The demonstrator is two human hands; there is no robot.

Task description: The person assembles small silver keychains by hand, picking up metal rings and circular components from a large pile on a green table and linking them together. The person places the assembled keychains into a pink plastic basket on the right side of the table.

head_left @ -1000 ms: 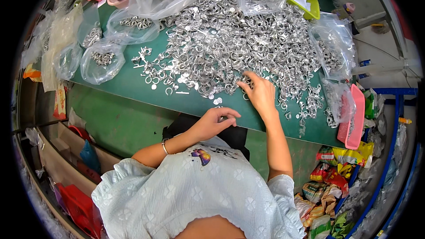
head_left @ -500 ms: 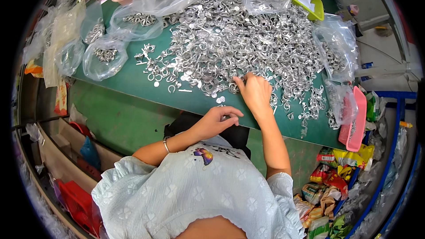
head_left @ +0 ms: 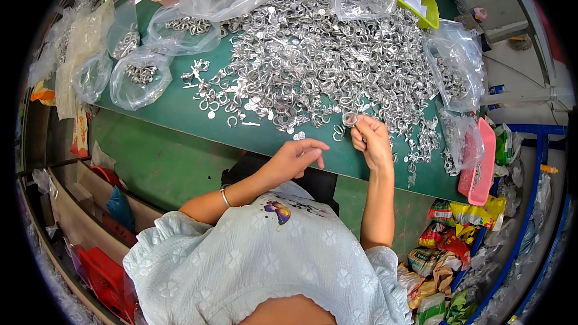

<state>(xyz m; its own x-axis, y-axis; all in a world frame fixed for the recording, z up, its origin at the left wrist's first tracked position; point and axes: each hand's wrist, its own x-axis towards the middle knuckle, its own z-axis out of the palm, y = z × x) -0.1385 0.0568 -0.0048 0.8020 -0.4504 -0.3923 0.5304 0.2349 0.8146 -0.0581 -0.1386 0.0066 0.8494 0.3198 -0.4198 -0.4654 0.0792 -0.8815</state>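
Note:
A wide heap of silver metal rings (head_left: 325,54) and small flat pieces covers the green table (head_left: 180,121). Over the heap's near edge, my right hand (head_left: 372,139) pinches a silver ring (head_left: 349,120) between thumb and fingers. My left hand (head_left: 296,157) hovers at the table's near edge, fingers loosely bent and apart, holding nothing. Just ahead of it lie a few small silver discs (head_left: 299,136). An open ring (head_left: 339,132) rests on the table beside the held one.
Clear plastic bags with silver pieces (head_left: 141,78) stand along the table's left. A yellow-green basket (head_left: 428,13) sits at the far right, a pink basket (head_left: 481,171) at the near right corner. Colourful packages (head_left: 448,238) lie below right; a red basket (head_left: 108,280) is low left.
My right hand has drawn back from the heap toward the right and now holds a ring up. My left hand has stayed near the table edge, its fingers straightening a little.

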